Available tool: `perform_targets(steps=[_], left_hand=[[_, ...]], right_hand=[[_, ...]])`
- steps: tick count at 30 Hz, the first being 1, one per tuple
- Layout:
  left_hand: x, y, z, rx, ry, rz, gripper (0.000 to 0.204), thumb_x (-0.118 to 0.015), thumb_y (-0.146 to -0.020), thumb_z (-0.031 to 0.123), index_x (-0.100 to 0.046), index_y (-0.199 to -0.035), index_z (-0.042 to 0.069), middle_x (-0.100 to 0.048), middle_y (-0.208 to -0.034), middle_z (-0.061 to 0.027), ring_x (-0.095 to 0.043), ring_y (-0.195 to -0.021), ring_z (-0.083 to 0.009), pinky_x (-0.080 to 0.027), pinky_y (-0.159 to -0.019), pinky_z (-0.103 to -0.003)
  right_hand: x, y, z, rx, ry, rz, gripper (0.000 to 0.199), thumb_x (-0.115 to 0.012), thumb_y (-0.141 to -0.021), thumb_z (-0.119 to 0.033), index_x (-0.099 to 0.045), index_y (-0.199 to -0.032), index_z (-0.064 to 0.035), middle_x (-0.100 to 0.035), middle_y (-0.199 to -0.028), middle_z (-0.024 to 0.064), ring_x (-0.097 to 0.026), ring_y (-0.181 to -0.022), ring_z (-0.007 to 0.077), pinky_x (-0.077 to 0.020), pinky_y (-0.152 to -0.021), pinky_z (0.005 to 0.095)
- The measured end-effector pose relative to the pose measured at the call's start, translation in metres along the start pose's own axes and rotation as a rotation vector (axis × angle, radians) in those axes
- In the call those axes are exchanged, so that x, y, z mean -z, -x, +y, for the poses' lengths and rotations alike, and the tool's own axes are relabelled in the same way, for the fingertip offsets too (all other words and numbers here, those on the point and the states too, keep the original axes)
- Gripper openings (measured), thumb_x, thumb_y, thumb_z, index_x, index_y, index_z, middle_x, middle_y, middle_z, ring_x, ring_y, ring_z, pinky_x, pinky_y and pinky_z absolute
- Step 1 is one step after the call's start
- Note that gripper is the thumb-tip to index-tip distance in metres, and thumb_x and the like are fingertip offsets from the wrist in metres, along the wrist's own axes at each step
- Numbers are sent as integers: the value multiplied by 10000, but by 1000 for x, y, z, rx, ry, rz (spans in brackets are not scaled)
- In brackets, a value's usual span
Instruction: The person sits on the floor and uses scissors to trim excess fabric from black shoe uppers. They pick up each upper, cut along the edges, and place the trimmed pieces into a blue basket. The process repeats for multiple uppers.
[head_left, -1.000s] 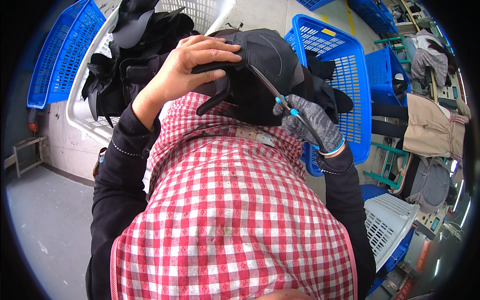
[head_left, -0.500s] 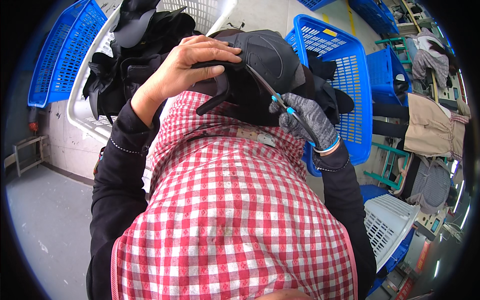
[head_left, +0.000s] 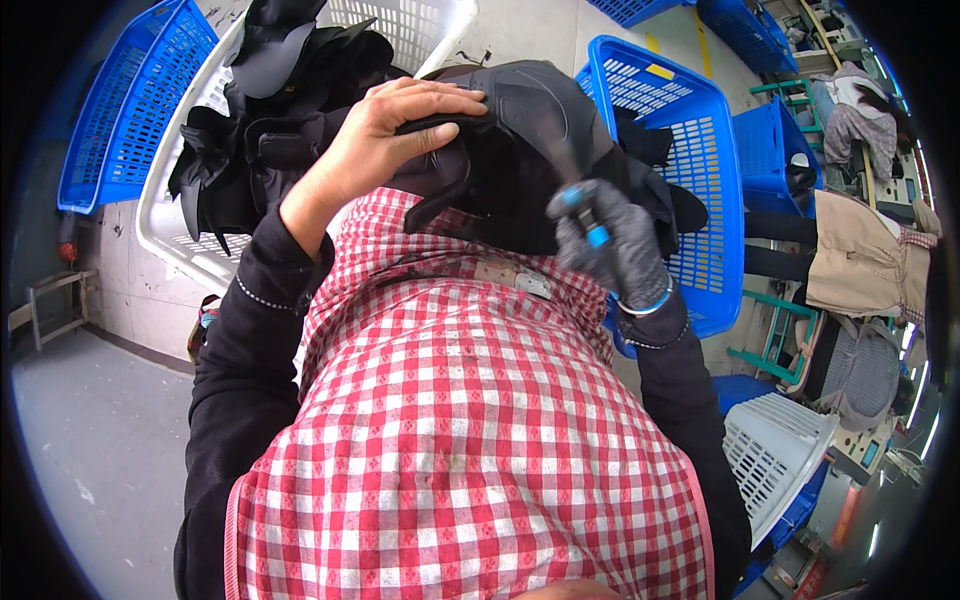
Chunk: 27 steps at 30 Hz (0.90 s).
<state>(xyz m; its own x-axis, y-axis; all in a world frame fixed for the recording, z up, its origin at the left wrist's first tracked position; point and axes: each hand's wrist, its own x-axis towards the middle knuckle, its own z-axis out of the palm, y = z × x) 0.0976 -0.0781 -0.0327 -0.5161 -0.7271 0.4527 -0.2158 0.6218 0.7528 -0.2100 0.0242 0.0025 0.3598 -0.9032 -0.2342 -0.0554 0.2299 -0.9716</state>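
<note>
Bare, my left hand (head_left: 395,125) pinches the edge of a black cap (head_left: 575,105) between thumb and fingers. The cap rests at my lap, its stitched crown turned to the right and a dark strap-like piece (head_left: 438,200) hanging below my thumb. My right hand (head_left: 625,245), in a grey knit glove, is closed round a slim metal tool (head_left: 598,237) with light-blue bands on its handle. Motion smears the tool's narrow tip, which points up-left toward the crown; whether it touches cannot be told, nor its exact kind.
At the upper left, a white basket (head_left: 160,195) holds a pile of black caps (head_left: 275,140). More dark caps lie in the blue basket (head_left: 705,225) to my right. Another blue basket (head_left: 130,110) stands far left. A person in a beige apron (head_left: 860,255) is at the right.
My right hand and the tool have swung slightly, with the tool's tip drawn back from near my left fingers. The cap has shifted a little, still in my left hand.
</note>
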Motion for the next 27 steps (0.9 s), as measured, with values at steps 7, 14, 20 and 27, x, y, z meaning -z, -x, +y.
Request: perform_targets(steps=[7, 14, 20, 27], left_hand=[[-54, 30, 69, 126, -492, 228, 487, -773, -836, 139, -684, -1313, 186, -633, -1350, -20, -562, -1230, -258, -349, -1072, -456], [-65, 39, 86, 79, -607, 197, 724, -870, -689, 156, -644, -1377, 151, -606, -1356, -71, -564, -1229, -288, -366, -1048, -477], [-67, 37, 78, 72, -606, 230, 687, -849, -723, 158, -644, -1378, 151, -611, -1338, -74, -566, -1215, -287, -362, -1042, -467], [-30, 23, 33, 181, -457, 400, 405, -745, -914, 221, -678, -1307, 151, -633, -1173, -61, -582, -1103, -281, -434, -942, -416]], right_hand=[[-24, -32, 21, 182, -253, 307, 411, -716, -986, -282, -563, -1299, -65, -644, -1087, 106, -628, -863, 160, -556, -767, 326], [-65, -46, 18, 183, 169, 667, 389, -735, -925, -39, -610, -1293, -24, -613, -1118, 84, -609, -988, 167, -523, -906, 305], [-70, -50, 13, 223, -178, 608, 504, -813, -835, 20, -539, -1252, -55, -653, -984, 44, -667, -863, 146, -557, -768, 272], [-76, -41, 21, 270, -539, 159, 345, -662, -1003, -97, -558, -1330, -64, -677, -999, 91, -674, -843, 163, -577, -735, 282]])
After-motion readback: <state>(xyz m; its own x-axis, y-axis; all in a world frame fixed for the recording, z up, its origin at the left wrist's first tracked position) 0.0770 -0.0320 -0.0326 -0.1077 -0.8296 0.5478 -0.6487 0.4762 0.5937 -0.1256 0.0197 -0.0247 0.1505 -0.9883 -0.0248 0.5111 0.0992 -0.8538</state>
